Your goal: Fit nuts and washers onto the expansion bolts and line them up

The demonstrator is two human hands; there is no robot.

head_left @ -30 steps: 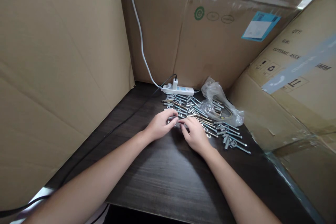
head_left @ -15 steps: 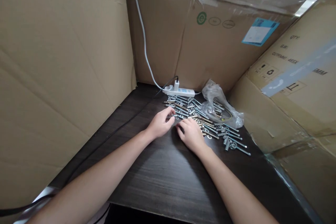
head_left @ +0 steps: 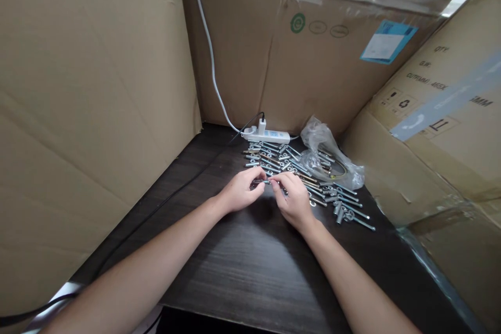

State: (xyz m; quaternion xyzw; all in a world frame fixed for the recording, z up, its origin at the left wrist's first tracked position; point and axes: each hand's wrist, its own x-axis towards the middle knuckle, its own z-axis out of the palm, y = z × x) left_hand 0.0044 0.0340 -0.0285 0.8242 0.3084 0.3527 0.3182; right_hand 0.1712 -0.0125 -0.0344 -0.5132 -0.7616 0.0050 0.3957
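Observation:
My left hand (head_left: 246, 189) is closed around a slim metal bolt (head_left: 265, 181) that lies level just above the table. At the bolt's right end, the thumb and fingertips of my right hand (head_left: 293, 199) are pinched together. Whatever sits between them is too small to make out. Just beyond both hands lie rows of loose bolts (head_left: 270, 160), silver and brass-coloured, with washers and sleeves among them. More silver bolts (head_left: 348, 202) are fanned out to the right of my right hand.
A white power strip (head_left: 270, 136) with a plug stands behind the hardware. Right of it is a clear plastic bag (head_left: 324, 148) with bolts inside. A black cable (head_left: 172, 195) runs across the dark table (head_left: 235, 266). Large cardboard boxes (head_left: 97, 94) wall in the left, back and right.
Both hands have come slightly nearer to each other and now meet at the bolt, which shows between the fingertips. My right hand has turned and its fingers have closed to a pinch.

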